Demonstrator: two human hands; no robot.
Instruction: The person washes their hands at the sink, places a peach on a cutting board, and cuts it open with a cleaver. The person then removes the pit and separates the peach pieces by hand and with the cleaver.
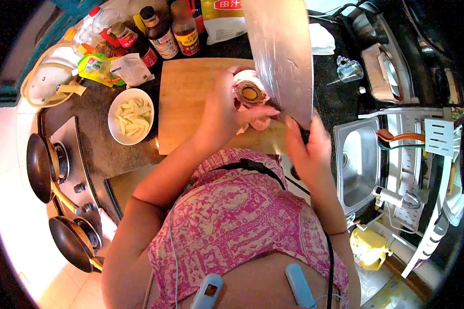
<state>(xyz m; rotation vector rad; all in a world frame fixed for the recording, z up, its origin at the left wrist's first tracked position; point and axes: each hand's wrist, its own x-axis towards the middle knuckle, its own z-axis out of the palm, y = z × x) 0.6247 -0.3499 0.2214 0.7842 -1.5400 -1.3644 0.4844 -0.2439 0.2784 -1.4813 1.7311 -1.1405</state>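
My left hand (pixel 226 110) is wrapped round a piece of meat with a round bone (pixel 250 92) over the wooden cutting board (pixel 183 103). The cut end of the bone faces up. My right hand (pixel 310 141) grips the handle of a large cleaver (pixel 283 51), whose broad blade stands upright just right of the meat. My left thumb reaches toward the lower part of the blade; whether it touches cannot be made out. A white bowl of pale cut strips (pixel 133 116) sits left of the board.
Sauce bottles (pixel 185 33) and bags line the counter's back. Two pans (pixel 40 167) rest on the stove at left. At right are a sink (pixel 357 165), a glass mug (pixel 349 70) and a rack with utensils (pixel 404 136).
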